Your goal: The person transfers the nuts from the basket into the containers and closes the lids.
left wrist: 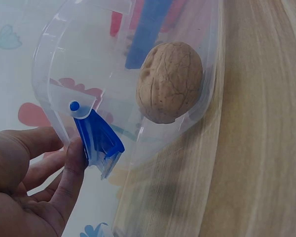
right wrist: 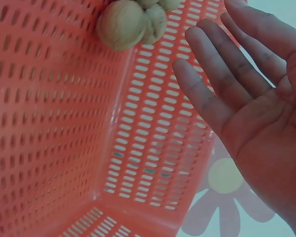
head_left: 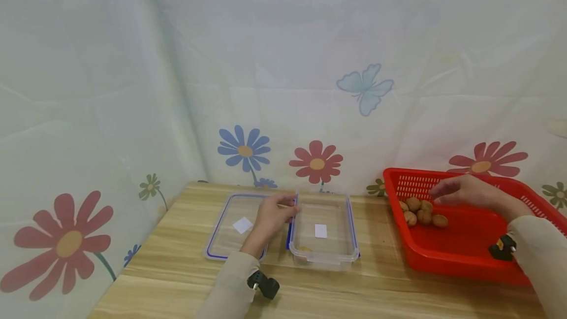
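Note:
A clear plastic container with blue clasps stands on the wooden table, and one walnut lies in its near left corner. My left hand holds the container's left rim; its thumb presses the blue clasp, close to the walnut. My right hand hovers open over several walnuts in the red basket. Its fingers are straight and hold nothing, a little way from the walnuts.
The container's clear lid lies flat to the left of the left hand. A flowered curtain closes off the back and left of the table. The basket wall rises beside my right palm.

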The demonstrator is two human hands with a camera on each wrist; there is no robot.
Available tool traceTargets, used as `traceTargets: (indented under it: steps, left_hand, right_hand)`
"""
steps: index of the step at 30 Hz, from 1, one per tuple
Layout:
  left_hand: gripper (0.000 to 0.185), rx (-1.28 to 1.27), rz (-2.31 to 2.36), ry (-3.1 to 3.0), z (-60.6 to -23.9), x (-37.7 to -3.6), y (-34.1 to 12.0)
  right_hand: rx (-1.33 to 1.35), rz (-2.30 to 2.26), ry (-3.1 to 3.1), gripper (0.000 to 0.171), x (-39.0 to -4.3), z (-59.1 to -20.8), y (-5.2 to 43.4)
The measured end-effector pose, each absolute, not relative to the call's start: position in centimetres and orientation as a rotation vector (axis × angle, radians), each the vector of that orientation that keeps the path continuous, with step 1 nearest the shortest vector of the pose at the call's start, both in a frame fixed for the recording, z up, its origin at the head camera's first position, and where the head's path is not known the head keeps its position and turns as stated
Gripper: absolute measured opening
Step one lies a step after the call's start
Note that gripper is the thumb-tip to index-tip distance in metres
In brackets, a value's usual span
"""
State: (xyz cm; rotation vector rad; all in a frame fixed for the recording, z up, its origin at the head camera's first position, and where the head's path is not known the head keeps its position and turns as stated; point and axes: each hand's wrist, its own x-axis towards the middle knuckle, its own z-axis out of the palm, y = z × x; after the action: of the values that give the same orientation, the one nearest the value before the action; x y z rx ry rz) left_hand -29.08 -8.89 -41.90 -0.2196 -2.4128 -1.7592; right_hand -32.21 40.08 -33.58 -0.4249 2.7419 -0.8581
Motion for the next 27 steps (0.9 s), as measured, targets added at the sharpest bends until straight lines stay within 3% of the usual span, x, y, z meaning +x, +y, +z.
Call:
traceTargets:
  steps: [27]
  left_hand:
    - [0.036, -0.203, -1.757, -2.416, -41.9, -29.2, -8.9]
  right_hand:
    - [-0.430, -0.694, 2.687, 0.042, -32.9, -35.3, 41.2]
